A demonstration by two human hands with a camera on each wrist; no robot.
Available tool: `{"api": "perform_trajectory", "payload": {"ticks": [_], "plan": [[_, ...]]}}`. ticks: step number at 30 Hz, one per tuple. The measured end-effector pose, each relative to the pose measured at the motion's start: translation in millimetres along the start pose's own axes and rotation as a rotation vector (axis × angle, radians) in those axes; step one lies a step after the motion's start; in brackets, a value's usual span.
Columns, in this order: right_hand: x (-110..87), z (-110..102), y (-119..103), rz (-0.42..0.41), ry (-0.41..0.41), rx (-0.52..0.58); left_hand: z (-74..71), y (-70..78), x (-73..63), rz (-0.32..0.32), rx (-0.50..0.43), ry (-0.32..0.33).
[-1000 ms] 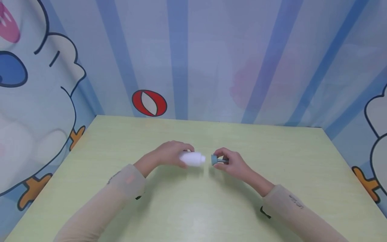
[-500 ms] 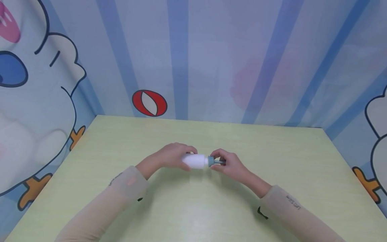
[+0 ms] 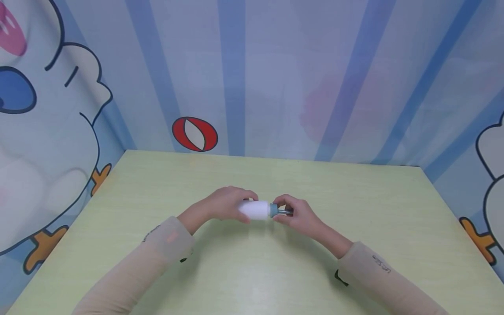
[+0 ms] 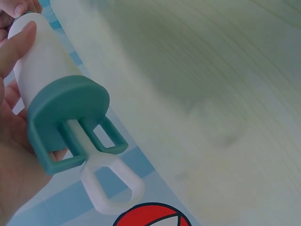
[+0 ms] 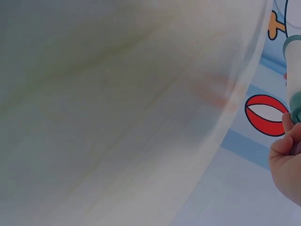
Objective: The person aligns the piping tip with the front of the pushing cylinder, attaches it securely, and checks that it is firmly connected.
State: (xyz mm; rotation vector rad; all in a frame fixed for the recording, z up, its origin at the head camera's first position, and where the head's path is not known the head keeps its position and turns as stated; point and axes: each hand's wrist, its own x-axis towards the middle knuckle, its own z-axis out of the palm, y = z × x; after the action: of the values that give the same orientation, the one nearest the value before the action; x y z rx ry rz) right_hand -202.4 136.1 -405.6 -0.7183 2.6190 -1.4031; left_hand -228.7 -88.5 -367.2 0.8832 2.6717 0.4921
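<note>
My left hand (image 3: pixel 228 203) grips the white barrel of a toy syringe (image 3: pixel 255 210), which lies level above the table and points right. In the left wrist view its teal finger-grip end (image 4: pixel 70 101) and white ring-handled plunger (image 4: pixel 81 137) stick out behind the hand. My right hand (image 3: pixel 299 213) pinches a teal needle hub (image 3: pixel 273 210) with a thin grey needle (image 3: pixel 284 212) running back under the palm. The hub sits against the barrel's front end, hiding the nozzle. In the right wrist view the hub (image 5: pixel 295 106) shows at the right edge, above the fingers.
Both hands work over the middle of a pale yellow-green table (image 3: pixel 252 267). Behind it rises a blue striped backdrop (image 3: pixel 271 78) printed with cartoon figures and a red ball (image 3: pixel 194 134); similar panels flank both sides.
The syringe barrel has moved right and the needle hub left, so the gap between them has closed. The white nozzle has gone out of sight inside the hub.
</note>
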Motion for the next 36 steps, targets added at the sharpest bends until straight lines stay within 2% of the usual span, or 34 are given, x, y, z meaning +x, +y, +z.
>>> {"api": "perform_trajectory", "payload": {"ticks": [7,20,27,33,36], "plan": [[-1.2,0,1,-0.026,-0.001,-0.027,0.1,-0.6,0.0,-0.001,-0.013,-0.017],[-3.0,-2,-4,-0.081,0.024,-0.073,1.2,-1.0,-2.1,0.021,-0.106,-0.007],[-3.0,-1,-3,-0.054,-0.005,-0.051,0.8,0.8,-3.2,0.03,-0.077,0.001],[-7.9,-5,-23,-0.051,-0.039,0.009,1.4,2.2,-2.1,0.032,-0.009,0.019],[-6.0,-4,-18,-0.047,-0.057,0.01,1.7,2.1,-1.6,0.043,0.014,0.026]]}}
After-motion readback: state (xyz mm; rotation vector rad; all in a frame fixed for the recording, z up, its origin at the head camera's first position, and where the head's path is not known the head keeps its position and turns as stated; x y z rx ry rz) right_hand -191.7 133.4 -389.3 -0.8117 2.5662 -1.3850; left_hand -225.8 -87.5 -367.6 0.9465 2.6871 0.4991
